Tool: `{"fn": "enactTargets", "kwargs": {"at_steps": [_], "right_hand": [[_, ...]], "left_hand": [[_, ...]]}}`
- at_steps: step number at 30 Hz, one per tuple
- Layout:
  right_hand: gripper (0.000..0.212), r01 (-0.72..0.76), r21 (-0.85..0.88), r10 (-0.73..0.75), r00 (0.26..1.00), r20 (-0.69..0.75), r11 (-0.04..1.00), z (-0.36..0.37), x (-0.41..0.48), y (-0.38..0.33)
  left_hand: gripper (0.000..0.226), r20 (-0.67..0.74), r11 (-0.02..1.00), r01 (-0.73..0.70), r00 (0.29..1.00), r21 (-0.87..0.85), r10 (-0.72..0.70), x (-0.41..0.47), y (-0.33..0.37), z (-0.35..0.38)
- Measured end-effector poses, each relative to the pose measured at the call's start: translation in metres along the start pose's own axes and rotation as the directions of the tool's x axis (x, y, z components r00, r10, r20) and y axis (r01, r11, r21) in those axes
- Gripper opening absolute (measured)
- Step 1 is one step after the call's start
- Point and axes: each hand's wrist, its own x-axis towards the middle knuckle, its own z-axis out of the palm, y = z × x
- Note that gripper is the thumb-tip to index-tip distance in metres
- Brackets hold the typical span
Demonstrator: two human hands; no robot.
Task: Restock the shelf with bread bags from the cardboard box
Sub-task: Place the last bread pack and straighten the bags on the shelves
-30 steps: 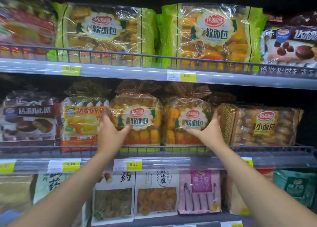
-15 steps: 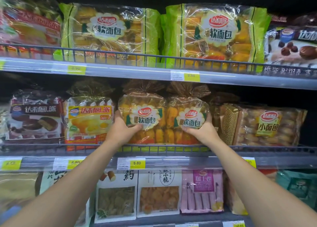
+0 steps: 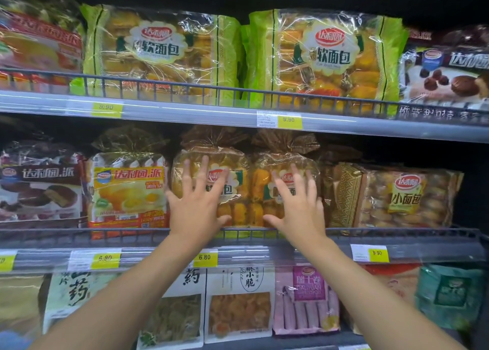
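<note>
Bread bags (image 3: 239,209): two, upright on the middle shelf (image 3: 436,251), touching side by side behind its wire rail (image 3: 79,234). We note the left hand (image 3: 195,206) flat against the left bag (image 3: 235,161), fingers straight and spread, grasping nothing. The right hand (image 3: 297,209) lies the same way on the right bag (image 3: 280,161). On the price tag (image 3: 205,257) below we read 6.80.
</note>
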Motion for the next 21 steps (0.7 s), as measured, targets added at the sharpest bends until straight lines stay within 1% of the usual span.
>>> {"fn": "enactTargets", "kwargs": {"at_steps": [5,14,21], "right_hand": [[0.114,-0.006,-0.012,0.006,1.0,-0.003,1.0,0.01,0.009,0.0],[0.11,-0.026,-0.021,0.026,1.0,0.0,0.999,0.024,0.02,-0.001],[0.108,-0.022,-0.042,0.022,1.0,0.012,0.999,0.018,0.016,0.001]], "left_hand": [[0.117,0.033,1.0,0.003,0.999,0.008,-0.004,0.006,-0.004,0.01],[0.117,0.044,0.999,-0.017,0.999,-0.034,0.019,0.02,-0.009,0.029],[0.114,0.036,0.999,-0.023,0.999,-0.039,0.025,0.014,-0.011,0.025]]}}
